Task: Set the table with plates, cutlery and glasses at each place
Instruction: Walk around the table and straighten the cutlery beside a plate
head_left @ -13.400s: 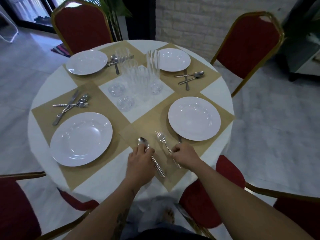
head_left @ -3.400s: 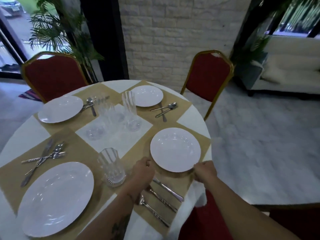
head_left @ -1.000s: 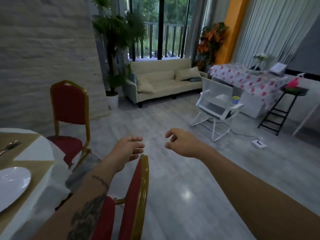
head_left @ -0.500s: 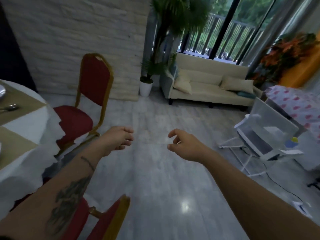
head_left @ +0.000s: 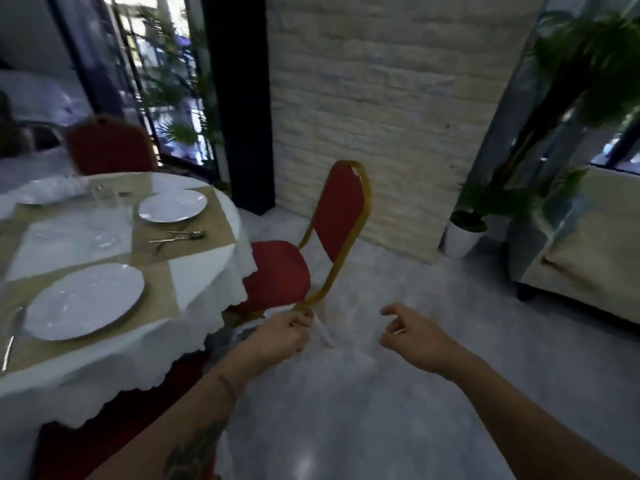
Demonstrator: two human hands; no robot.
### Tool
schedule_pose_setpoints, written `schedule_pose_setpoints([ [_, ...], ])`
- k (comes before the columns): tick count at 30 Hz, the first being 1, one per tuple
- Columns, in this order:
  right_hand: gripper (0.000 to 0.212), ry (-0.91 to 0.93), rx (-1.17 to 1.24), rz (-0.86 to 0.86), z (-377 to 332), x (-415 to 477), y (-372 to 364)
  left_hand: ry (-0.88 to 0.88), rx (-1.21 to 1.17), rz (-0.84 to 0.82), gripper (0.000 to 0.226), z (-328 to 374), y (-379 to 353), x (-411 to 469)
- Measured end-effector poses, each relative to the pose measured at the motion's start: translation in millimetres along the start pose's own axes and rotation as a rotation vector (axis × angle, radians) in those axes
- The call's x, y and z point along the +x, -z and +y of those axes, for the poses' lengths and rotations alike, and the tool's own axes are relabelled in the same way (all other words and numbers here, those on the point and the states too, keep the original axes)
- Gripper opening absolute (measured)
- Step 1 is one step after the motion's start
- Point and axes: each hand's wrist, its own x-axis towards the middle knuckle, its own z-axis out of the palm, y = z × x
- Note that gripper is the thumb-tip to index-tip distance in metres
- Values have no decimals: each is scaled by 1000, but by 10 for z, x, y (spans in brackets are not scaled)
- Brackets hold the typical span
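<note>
The round table (head_left: 204, 282) with its white cloth and tan placemats fills the left of the head view. A white plate (head_left: 85, 301) lies at the near place with cutlery (head_left: 12, 337) at its left. A second plate (head_left: 172, 205) lies farther back, with cutlery (head_left: 178, 236) in front of it. Clear glasses (head_left: 109, 202) stand blurred at the table's middle. My left hand (head_left: 282, 336) hangs loosely curled off the table's right edge, empty. My right hand (head_left: 412, 336) floats over the floor, fingers apart, empty.
A red chair with a gold frame (head_left: 332, 237) stands tucked at the table's right side, just beyond my left hand. Another red chair (head_left: 107, 145) is behind the table. A brick wall, a potted plant (head_left: 465, 226) and a cream sofa (head_left: 585, 268) lie to the right.
The view has swung left, bringing the table and its plates into sight. Both hands stay empty and have dropped lower; the left one now sits near the chair's back leg.
</note>
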Motion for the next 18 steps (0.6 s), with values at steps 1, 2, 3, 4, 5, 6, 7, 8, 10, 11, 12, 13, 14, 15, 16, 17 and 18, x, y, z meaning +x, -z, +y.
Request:
schedule_pose_setpoints([
  [1,44,41,-16,-47,-43,182,59,16,-22,56,20,25,16,37],
  [2,44,77,-33,-81,-90,373,92,33,-43,111,17,40,45,45],
  [3,42,114,-38,-115,-147,545,105,56,-58,158,15,70,85,44],
  [4,40,144,-29,-150,-200,701,93,74,-79,201,12,83,133,64],
  [5,37,175,-30,-189,-263,823,66,86,-97,236,11,60,186,102],
  [6,33,210,-32,-229,-350,963,28,92,-124,273,10,28,261,152],
  [7,30,229,-34,-264,-353,1032,-31,119,-127,287,11,1,303,156],
  [8,29,267,-56,-324,-466,1248,-102,151,-163,340,12,-33,419,245],
  [10,34,286,-73,-364,-600,1401,-199,212,-210,375,19,-92,541,310],
  [11,38,316,-80,-394,-714,1608,-272,242,-253,414,20,-130,642,428],
  [12,40,346,-101,-409,-836,1834,-351,264,-281,447,20,-178,772,590],
  [13,42,361,-112,-424,-959,2016,-401,276,-313,478,21,-193,899,721],
  [14,43,370,-131,-437,-1081,2215,-455,297,-354,505,23,-235,1048,869],
  [15,43,386,-151,-458,-1215,2392,-504,326,-387,516,24,-263,1201,1007],
  [16,42,398,-173,-476,-1344,2547,-535,338,-400,522,24,-291,1344,1141],
  [17,41,396,-179,-483,-1403,2652,-559,343,-397,524,24,-297,1430,1212],
  [18,40,406,-177,-487,-1554,2896,-629,337,-406,553,24,-323,1632,1383],
])
